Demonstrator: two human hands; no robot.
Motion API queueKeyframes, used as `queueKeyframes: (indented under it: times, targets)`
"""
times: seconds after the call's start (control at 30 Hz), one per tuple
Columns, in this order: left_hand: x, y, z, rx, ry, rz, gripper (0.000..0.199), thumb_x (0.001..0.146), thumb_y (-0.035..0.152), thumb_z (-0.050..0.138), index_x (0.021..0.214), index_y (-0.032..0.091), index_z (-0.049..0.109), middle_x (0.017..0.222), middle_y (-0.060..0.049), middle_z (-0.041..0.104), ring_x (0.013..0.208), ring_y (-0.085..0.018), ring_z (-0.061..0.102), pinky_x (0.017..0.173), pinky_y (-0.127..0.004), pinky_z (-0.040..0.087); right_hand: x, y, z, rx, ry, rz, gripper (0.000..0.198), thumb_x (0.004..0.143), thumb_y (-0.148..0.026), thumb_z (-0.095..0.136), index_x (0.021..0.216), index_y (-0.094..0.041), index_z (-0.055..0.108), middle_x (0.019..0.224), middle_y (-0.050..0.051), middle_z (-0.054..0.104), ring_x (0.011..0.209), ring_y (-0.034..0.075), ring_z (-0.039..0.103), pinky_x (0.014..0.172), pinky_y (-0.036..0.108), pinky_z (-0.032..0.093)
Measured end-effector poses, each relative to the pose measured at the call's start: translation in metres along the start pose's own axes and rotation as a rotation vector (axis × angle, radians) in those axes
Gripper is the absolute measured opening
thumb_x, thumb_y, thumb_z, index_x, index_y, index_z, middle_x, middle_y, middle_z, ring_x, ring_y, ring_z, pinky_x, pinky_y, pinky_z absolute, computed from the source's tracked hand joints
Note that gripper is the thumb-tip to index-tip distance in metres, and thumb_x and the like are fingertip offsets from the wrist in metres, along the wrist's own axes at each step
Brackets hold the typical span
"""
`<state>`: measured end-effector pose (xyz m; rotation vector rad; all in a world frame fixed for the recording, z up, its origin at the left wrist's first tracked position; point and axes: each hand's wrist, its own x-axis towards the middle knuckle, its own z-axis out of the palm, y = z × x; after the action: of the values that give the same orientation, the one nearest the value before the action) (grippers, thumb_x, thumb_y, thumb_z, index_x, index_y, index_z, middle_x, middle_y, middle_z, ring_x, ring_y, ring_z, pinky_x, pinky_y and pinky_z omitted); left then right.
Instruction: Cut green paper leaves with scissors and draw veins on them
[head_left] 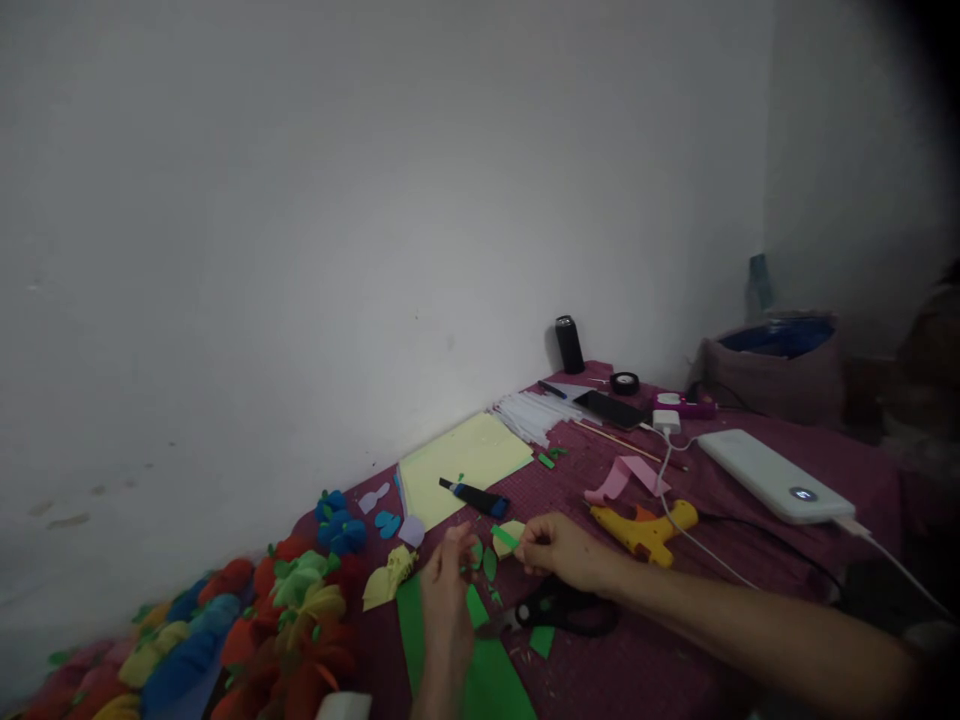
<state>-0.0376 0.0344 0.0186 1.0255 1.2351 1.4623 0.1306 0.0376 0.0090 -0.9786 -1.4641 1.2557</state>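
My right hand (559,552) pinches a narrow bright green paper strip (505,538), which points left toward my other hand. My left hand (448,575) is raised over a green sheet (491,675), its fingers bent together; what they hold, if anything, is too small to make out. Below and between the hands lie small green leaf shapes (490,565) and a pale yellow cut piece (509,541). Black-handled scissors (577,610) rest under my right wrist, blades toward the left. A crumpled pale yellow paper piece (390,578) lies left of my left hand.
A yellow glue gun (646,530), a white power bank (776,477) and cables lie to the right. A dark tube-like tool (475,497) rests on pale yellow sheets (461,455). Colourful paper flowers (277,630) crowd the left. A black can (569,345) stands by the wall.
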Motion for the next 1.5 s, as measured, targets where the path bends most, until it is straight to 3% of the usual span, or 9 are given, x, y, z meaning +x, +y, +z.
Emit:
queueKeyframes:
  times: [0.23,0.4,0.6,0.73,0.83,0.93,1.1,1.3,1.5]
  targets:
    - [-0.020,-0.011,0.026,-0.273,-0.118,-0.098,0.032,0.056,0.041,0.082,0.071,0.017,0.067,0.062,0.002,0.060,0.054,-0.011,0.052,0.051,-0.021,0.039,0.004,-0.001,0.020,0.101,0.022,-0.002,0.031,0.070,-0.043,0.060,0.054,-0.018,0.051,0.050,-0.004,0.051,0.047,0.010,0.043,0.049,0.022,0.034]
    - [-0.022,-0.008,0.024,-0.338,-0.070,-0.115,0.035,0.053,0.041,0.083,0.068,0.015,0.066,0.061,0.001,0.058,0.052,-0.011,0.050,0.050,-0.022,0.040,0.003,0.005,0.027,0.099,0.013,0.035,0.033,0.074,-0.044,0.060,0.057,-0.017,0.051,0.052,-0.003,0.051,0.047,0.009,0.043,0.048,0.021,0.033]
    - [-0.016,-0.009,0.021,-0.237,0.033,0.007,0.036,0.056,0.045,0.080,0.065,0.015,0.063,0.053,0.006,0.047,0.048,-0.007,0.039,0.045,-0.019,0.032,-0.009,0.015,0.023,0.004,-0.054,0.072,0.026,0.076,-0.038,0.056,0.063,-0.016,0.055,0.054,-0.002,0.055,0.047,0.009,0.043,0.048,0.021,0.033]
    - [-0.009,-0.011,0.014,-0.225,0.071,0.029,0.035,0.057,0.045,0.079,0.069,0.016,0.063,0.054,0.006,0.047,0.047,-0.007,0.037,0.043,-0.018,0.029,-0.033,0.015,-0.003,-0.361,-0.124,-0.033,0.009,0.075,-0.022,0.056,0.072,-0.016,0.063,0.066,0.001,0.061,0.062,0.014,0.052,0.058,0.024,0.037]
    - [-0.009,-0.009,0.013,-0.215,0.076,0.014,0.039,0.056,0.047,0.079,0.076,0.015,0.066,0.060,0.004,0.054,0.048,-0.008,0.039,0.043,-0.019,0.030,-0.048,0.010,-0.026,-0.778,-0.222,-0.145,0.022,0.073,-0.013,0.055,0.092,-0.020,0.064,0.091,0.004,0.065,0.084,0.019,0.057,0.076,0.030,0.042]
    - [-0.012,-0.006,0.013,-0.196,0.065,0.009,0.038,0.058,0.047,0.078,0.073,0.013,0.068,0.055,0.004,0.051,0.047,-0.008,0.037,0.042,-0.019,0.029,-0.056,0.006,-0.037,-0.979,-0.297,-0.151,0.034,0.070,-0.009,0.054,0.101,-0.021,0.062,0.103,0.005,0.063,0.097,0.022,0.055,0.086,0.033,0.041]
    - [-0.013,-0.005,0.012,-0.181,0.054,0.020,0.033,0.062,0.046,0.076,0.067,0.014,0.068,0.049,0.006,0.042,0.046,-0.007,0.034,0.042,-0.018,0.025,-0.062,0.005,-0.034,-1.108,-0.313,-0.128,0.048,0.068,-0.003,0.047,0.111,-0.021,0.060,0.110,0.007,0.060,0.102,0.023,0.054,0.089,0.034,0.042]
    - [-0.010,-0.002,0.011,-0.213,0.068,0.011,0.034,0.060,0.044,0.077,0.075,0.015,0.069,0.054,0.005,0.051,0.045,-0.007,0.035,0.042,-0.019,0.025,-0.059,0.003,-0.034,-1.182,-0.337,-0.107,0.050,0.068,-0.007,0.049,0.115,-0.022,0.061,0.112,0.008,0.061,0.104,0.025,0.054,0.092,0.038,0.041]
    - [-0.014,0.006,0.012,-0.259,0.081,0.010,0.027,0.059,0.040,0.077,0.065,0.015,0.068,0.048,0.006,0.046,0.044,-0.007,0.034,0.042,-0.020,0.024,-0.038,0.010,-0.040,-1.204,-0.491,-0.129,0.070,0.065,-0.007,0.051,0.133,-0.022,0.049,0.121,0.009,0.061,0.112,0.024,0.053,0.098,0.036,0.039]
